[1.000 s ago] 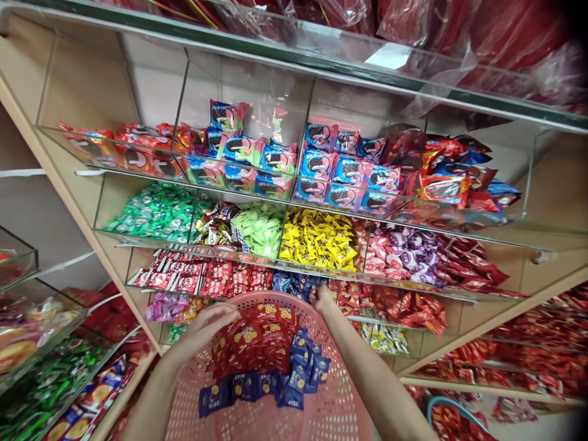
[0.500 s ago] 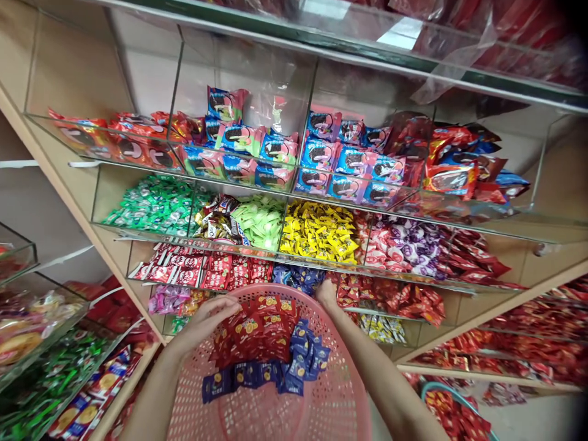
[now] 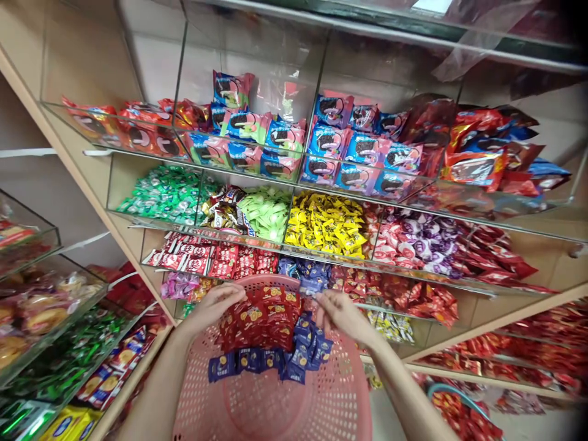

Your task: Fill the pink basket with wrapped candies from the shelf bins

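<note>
A pink plastic basket (image 3: 275, 404) sits in front of me, with red snack packets (image 3: 257, 318) and dark blue packets (image 3: 294, 358) piled at its far end. My left hand (image 3: 212, 306) lies on the basket's far left rim, fingers curled over the rim beside the red packets. My right hand (image 3: 339, 313) hovers over the far right rim next to the blue packets, fingers curled together; what they hold is hidden. Just beyond it, blue packets (image 3: 305, 269) lie in a shelf bin.
Glass-fronted shelves (image 3: 321, 190) rise ahead with cookie packs (image 3: 349, 147), green (image 3: 160, 193), yellow (image 3: 328, 223) and red-and-purple candies (image 3: 413, 239), and red wafer bars (image 3: 184, 257). More glass bins (image 3: 41, 306) stand at the left, and red packets (image 3: 528, 355) lie low at the right.
My right hand has drawn back from the blue-packet bin on the shelf to above the basket's rim. My left hand stays at the rim. The view has shifted slightly down and left.
</note>
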Motion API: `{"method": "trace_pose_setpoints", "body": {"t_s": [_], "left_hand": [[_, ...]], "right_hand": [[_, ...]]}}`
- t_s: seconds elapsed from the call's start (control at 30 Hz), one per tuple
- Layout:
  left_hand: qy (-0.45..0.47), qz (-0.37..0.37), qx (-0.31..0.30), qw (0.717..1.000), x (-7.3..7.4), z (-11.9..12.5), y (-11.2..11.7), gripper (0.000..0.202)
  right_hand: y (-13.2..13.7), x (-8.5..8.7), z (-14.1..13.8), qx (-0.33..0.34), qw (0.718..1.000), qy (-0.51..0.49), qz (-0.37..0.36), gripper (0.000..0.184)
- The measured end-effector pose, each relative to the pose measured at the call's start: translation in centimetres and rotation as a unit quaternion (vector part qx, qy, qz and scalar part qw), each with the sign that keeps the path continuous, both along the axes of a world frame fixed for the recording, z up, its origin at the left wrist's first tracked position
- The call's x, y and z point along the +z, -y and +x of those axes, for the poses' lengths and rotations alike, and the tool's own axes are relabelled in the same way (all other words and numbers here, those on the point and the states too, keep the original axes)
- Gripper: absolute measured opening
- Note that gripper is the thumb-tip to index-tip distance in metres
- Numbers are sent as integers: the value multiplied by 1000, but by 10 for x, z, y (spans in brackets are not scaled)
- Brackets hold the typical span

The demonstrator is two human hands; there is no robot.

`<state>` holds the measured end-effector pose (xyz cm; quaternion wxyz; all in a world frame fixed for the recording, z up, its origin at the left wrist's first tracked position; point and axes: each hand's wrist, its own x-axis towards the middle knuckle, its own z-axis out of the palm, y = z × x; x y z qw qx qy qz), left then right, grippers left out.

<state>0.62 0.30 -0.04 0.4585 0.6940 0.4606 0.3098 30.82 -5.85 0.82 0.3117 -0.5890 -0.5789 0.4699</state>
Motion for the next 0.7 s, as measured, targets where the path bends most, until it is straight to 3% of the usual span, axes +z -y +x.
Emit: {"method": "trace_pose_setpoints", "body": {"t_s": [0.17, 0.27, 0.47, 0.7], "left_hand": [[2, 17, -13, 1000, -3, 0, 0, 33], [6, 11, -14, 1000, -8, -2, -2, 30], [-4, 17, -35, 999, -12, -4, -5, 28], [-32, 50, -51, 997, -14, -5, -5, 31]], "right_hand": [[-6, -20, -82, 71, 987, -143, 1, 43], [-11, -31, -108, 97, 980, -175, 8, 41], [-10, -46, -115, 79, 980, -182, 13, 42], [-8, -51, -112, 86, 981, -174, 3, 44]]}}
